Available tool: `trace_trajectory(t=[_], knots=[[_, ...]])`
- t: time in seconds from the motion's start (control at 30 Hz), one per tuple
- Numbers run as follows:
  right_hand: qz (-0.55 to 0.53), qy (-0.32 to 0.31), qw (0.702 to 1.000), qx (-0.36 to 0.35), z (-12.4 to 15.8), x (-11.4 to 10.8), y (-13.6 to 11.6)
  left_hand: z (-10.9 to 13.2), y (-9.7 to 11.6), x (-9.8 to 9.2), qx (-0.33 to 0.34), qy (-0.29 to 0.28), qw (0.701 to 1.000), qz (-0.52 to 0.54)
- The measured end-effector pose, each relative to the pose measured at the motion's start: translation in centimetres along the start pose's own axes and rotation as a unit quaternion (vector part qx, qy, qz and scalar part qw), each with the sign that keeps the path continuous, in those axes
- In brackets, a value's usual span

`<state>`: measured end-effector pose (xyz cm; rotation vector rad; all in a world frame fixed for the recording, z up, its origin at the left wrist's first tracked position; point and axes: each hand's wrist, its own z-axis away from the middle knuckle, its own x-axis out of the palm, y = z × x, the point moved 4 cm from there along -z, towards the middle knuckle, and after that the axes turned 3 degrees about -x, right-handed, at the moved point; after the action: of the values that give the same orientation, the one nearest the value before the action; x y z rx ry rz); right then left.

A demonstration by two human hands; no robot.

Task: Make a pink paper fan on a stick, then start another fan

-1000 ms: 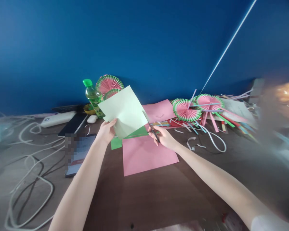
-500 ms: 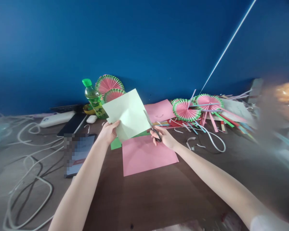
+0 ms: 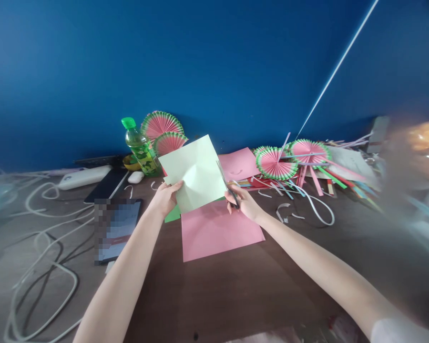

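Pinched at its lower left edge by my left hand [image 3: 168,197], a pale green sheet of paper [image 3: 196,174] is held up and tilted above the table. In my right hand [image 3: 243,202] is a pair of scissors [image 3: 233,196] with dark handles, fingers closed around them. The blades point up along the sheet's right edge; whether they touch the paper I cannot tell. Beneath lies a pink sheet of paper [image 3: 221,233], with a green sheet [image 3: 173,214] partly hidden behind it.
Pleated pink-and-green paper fans [image 3: 277,163] and coloured strips [image 3: 339,176] lie at the back right. A green-capped bottle [image 3: 141,147] stands back left. A tablet [image 3: 119,231], white cables [image 3: 71,274] and a white power strip [image 3: 85,177] are on the left. A blue wall [image 3: 214,71] rises behind.
My left hand and the pale green sheet have moved slightly right, bringing the sheet's right edge closer to the scissors. The right hand has hardly moved.
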<state>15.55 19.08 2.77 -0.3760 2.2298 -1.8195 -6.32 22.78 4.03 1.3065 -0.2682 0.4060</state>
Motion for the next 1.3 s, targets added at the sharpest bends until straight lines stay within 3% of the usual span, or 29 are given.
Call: trace_trajectory(t=[0.47,0.77,1.03,1.3], knots=[[-0.034,0.013,0.999,0.02,0.1,-0.1,0.8,0.0,-0.3,-0.2,-0.013,0.004,1.0,-0.01],[-0.007,0.007,0.999,0.032,0.1,-0.1,0.1,0.3,-0.7,0.5,-0.028,-0.04,0.998,-0.04],[0.07,0.071,0.995,-0.024,-0.3,-1.2,-0.3,1.1,-1.0,1.4,-0.047,-0.063,0.996,-0.051],[-0.01,0.053,0.998,0.029,0.1,-0.4,0.0,0.8,-1.2,1.3,-0.052,-0.056,0.996,-0.047]])
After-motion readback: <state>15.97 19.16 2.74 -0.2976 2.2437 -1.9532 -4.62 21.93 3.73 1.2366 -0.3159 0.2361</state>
